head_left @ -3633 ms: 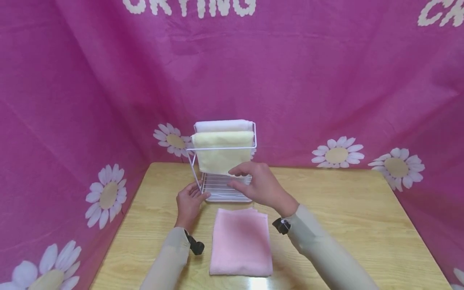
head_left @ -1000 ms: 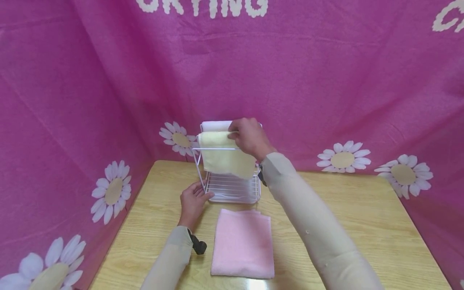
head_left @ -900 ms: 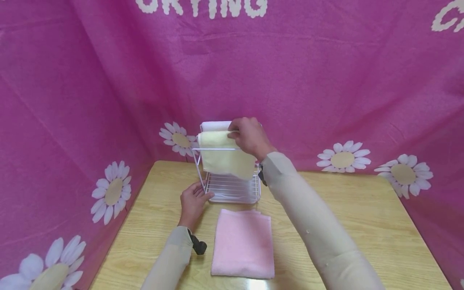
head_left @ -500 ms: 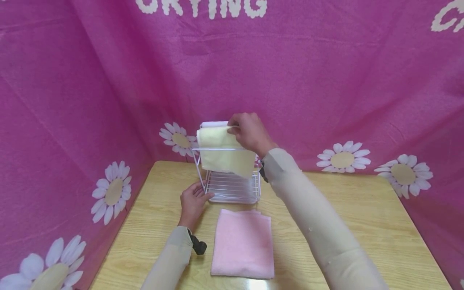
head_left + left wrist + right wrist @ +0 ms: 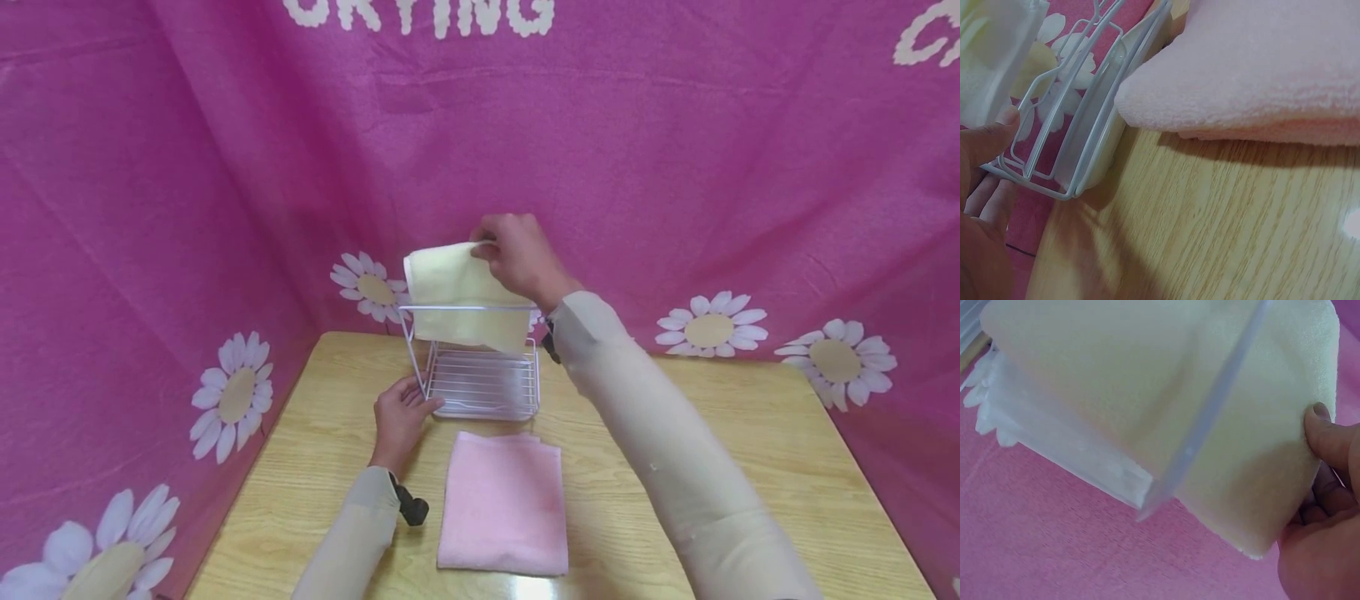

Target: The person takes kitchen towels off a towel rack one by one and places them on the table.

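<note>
My right hand [image 5: 517, 254] pinches the top edge of a folded pale yellow towel [image 5: 450, 283], raised behind the front top bar of a white wire rack [image 5: 480, 390]. In the right wrist view the thumb lies on the near face of the yellow towel [image 5: 1235, 425], and a white towel [image 5: 1066, 425] hangs beyond it. The head view has that white towel hidden behind the yellow one. My left hand [image 5: 397, 421] holds the rack's lower left corner, thumb and fingers on either side of the wire frame [image 5: 1041, 181]. A folded pink towel [image 5: 502, 504] lies in front.
The rack has a base tray and stands on a light wooden table [image 5: 697, 442]. A magenta cloth backdrop [image 5: 637, 167] with white daisies rises behind and at the left of the table.
My right hand has gone from beside the yellow towel to gripping its top edge and has lifted it upward. The left hand stays on the rack. The pink towel lies unmoved.
</note>
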`<state>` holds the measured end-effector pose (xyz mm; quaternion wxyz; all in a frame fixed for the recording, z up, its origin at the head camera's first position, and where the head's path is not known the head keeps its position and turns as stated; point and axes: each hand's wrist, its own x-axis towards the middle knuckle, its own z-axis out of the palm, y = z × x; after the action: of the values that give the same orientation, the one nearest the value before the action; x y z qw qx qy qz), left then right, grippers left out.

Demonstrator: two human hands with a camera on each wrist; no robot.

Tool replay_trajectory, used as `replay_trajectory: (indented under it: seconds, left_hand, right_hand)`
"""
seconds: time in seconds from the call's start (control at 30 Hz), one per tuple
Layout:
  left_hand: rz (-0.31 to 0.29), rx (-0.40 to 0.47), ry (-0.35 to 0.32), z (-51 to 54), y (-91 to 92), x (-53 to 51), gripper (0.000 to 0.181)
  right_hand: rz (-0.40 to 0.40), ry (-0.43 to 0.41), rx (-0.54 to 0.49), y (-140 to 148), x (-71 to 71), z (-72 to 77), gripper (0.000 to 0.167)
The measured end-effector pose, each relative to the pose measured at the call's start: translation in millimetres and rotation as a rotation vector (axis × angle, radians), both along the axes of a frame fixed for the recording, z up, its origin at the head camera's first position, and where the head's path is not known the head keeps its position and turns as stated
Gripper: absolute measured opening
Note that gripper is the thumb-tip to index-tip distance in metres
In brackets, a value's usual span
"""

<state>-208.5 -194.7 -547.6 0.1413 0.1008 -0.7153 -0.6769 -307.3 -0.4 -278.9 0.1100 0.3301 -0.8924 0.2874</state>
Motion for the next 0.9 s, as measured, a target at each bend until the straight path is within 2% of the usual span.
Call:
replay_trajectory:
  seconds: [0.47, 0.77, 0.9]
  left_hand:
    - [-0.002, 0.009, 0.005, -1.2, -0.5, 0.0, 0.048]
    - [0.003, -0.010, 0.022, -1.7, -0.5, 0.3, 0.047]
    - [0.001, -0.019, 0.025, -2.0, -0.9, -0.2, 0.047]
  right_hand:
    - [0.009, -0.002, -0.041, 1.4, 5.1, 20.9, 0.012]
    - [0.009, 0.103, -0.041, 2.4, 6.5, 42.3, 0.011]
    - [0.000, 0.113, -0.050, 4.1, 7.7, 52.6, 0.011]
